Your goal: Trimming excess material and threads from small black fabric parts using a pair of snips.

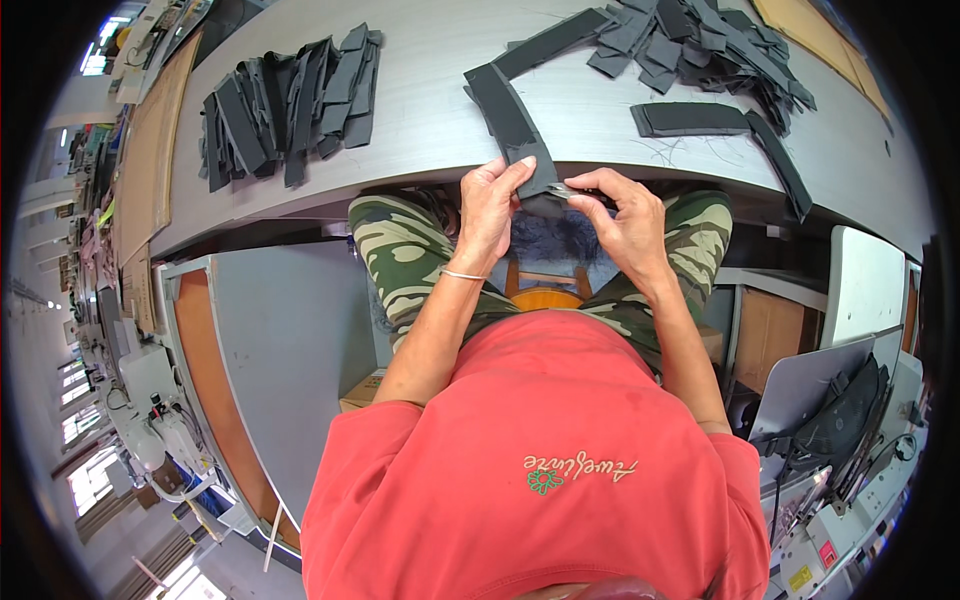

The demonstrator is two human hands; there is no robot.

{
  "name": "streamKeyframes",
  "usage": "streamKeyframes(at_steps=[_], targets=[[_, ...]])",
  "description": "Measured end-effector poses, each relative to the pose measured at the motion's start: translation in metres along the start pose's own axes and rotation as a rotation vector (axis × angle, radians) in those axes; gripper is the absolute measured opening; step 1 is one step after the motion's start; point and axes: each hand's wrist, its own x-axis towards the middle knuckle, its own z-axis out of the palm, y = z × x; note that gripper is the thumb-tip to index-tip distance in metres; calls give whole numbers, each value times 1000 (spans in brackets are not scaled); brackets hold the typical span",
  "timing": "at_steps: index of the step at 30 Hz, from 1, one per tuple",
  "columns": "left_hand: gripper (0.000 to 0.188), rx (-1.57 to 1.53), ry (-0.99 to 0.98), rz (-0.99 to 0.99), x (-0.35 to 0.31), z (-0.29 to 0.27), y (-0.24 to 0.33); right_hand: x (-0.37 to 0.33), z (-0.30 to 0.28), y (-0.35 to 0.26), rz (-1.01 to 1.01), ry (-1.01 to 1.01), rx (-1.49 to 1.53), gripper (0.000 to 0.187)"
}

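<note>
My left hand (489,205) pinches a dark grey fabric strip (508,115) near its lower end, thumb on top, just off the table's front edge. From there the strip runs up onto the table and meets another strip (552,44) slanting toward the pile. My right hand (628,219) is closed around small thread snips (566,190). Their metal blades are at the right side of the strip's lower end; whether they touch the cloth I cannot tell. Most of the snips' handle is hidden by my fingers.
A row of dark strips (290,105) lies on the pale table (430,110) at left, a loose pile (690,45) at far right. Two more strips, one flat (690,120) and one hanging over the edge (780,165), lie nearer. Loose threads are scattered there. A grey cabinet (285,340) stands left.
</note>
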Motion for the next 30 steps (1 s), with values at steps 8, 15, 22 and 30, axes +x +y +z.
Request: streamKeyframes(at_steps=[8, 15, 22, 30], targets=[[15, 76, -35, 4, -1, -7, -3, 1, 6, -7, -86, 5, -113, 11], [20, -7, -54, -15, -6, 1, 9, 1, -9, 1, -62, 56, -114, 13], [19, 6, -77, -15, -6, -1, 8, 1, -6, 2, -78, 24, -91, 14], [25, -47, -64, 1, -7, 5, 10, 5, -6, -3, 78, 74, 167, 20]])
